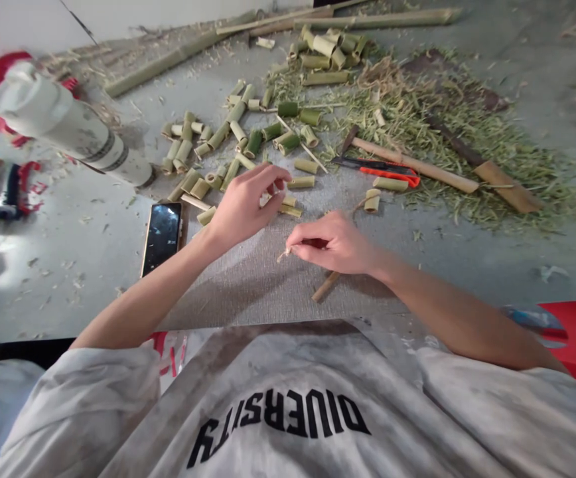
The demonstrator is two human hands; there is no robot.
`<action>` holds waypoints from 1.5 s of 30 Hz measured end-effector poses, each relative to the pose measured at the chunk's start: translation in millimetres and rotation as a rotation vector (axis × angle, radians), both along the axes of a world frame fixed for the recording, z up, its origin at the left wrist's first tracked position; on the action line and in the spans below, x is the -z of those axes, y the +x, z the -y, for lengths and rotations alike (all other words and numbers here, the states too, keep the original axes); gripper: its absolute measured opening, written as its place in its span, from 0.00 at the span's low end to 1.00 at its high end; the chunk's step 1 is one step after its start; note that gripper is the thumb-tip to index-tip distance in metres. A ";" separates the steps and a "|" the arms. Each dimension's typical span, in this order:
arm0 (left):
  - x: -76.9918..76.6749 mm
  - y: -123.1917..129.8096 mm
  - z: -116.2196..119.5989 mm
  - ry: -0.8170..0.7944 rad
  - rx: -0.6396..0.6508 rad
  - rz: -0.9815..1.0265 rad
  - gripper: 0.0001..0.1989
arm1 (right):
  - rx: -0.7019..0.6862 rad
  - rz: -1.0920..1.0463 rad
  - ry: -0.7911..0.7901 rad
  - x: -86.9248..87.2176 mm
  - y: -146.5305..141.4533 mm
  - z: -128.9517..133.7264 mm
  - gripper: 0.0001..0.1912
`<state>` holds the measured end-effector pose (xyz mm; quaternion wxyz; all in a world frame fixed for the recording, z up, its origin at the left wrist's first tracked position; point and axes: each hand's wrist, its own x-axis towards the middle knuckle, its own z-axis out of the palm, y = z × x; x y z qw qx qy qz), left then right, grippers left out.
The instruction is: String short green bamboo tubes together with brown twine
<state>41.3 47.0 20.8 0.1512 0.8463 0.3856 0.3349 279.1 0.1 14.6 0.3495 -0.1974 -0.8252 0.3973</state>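
Note:
My right hand pinches the frayed end of a thin string between thumb and forefinger, over the front middle of the table. Under that hand a thin brown stick pokes out. My left hand is up and to the left, with fingers curled toward the thumb above some cut bamboo pieces; whether it holds anything is too small to tell. Beyond both hands lie several short bamboo tubes, pale and green. A short bamboo piece with string at it lies right of my right hand.
A phone lies left of my left hand, with a white bottle behind it. An orange-handled tool, a hammer and a wooden-handled blade rest by green shavings. Long bamboo poles lie at the back.

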 end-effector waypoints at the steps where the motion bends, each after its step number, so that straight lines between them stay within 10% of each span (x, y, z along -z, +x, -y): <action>1: 1.3 4.5 -8.2 0.001 -0.030 -0.069 0.14 | -0.011 0.000 0.000 1.6 -1.1 0.1 0.10; 10: 6.4 38.0 -53.3 -0.168 -0.170 -0.400 0.04 | 0.057 -0.133 0.007 3.7 -4.5 0.9 0.14; 17: -16.0 3.5 -13.6 -0.566 -0.154 0.373 0.05 | 0.048 -0.303 -0.219 -4.9 -0.8 -0.4 0.13; 23: 1.4 -30.5 16.0 -1.054 0.044 0.936 0.16 | 0.068 -0.394 -0.552 -0.8 2.0 -5.9 0.14; 37: 8.0 -29.2 27.7 -0.847 0.167 1.009 0.33 | 0.134 -0.541 -0.793 3.4 3.6 -21.0 0.14; 45: -5.6 -64.1 11.9 -0.276 -0.285 0.824 0.18 | 0.181 -0.534 -0.771 -2.7 5.2 -18.8 0.17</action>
